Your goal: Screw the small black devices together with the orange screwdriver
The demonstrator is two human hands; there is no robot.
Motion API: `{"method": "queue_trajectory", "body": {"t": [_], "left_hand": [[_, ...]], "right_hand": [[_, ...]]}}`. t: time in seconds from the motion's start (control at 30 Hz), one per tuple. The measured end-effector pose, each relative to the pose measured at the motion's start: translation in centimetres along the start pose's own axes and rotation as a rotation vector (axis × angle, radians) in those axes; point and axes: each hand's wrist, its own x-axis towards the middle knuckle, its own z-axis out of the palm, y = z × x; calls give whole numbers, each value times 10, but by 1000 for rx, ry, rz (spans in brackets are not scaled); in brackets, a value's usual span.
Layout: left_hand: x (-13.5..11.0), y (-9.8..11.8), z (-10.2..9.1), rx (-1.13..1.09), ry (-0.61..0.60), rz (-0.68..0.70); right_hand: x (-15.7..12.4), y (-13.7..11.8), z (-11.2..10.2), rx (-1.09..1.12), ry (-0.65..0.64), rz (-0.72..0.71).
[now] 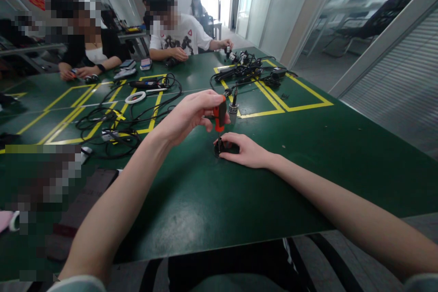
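Note:
My left hand [193,114] is closed around the orange-and-black handle of a screwdriver [219,121], held upright with its tip pointing down. The tip meets a small black part [226,148] lying on the green table [308,155]. My right hand [244,149] lies over that black part, fingers curled round it and pressing it to the table. Just behind the screwdriver stands a small grey metal cylinder [233,110].
Tangled black cables [102,123] and a white ring [135,97] lie on the left inside yellow tape lines. More black cables and adapters [249,70] are piled at the back. Two other people sit at the far side, hands on small parts. A dark object [92,191] lies near left.

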Motion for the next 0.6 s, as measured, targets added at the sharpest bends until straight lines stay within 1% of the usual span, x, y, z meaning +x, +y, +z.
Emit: {"method": "queue_trajectory", "body": {"t": [0.2, 0.37, 0.6], "left_hand": [[0, -3, 3, -32, 4, 34], [1, -1, 3, -31, -12, 33], [2, -1, 0, -74, 2, 0]], "right_hand": [[0, -1, 0, 7, 1, 0], [1, -1, 0, 5, -5, -3], [1, -2, -1, 5, -9, -9]]}}
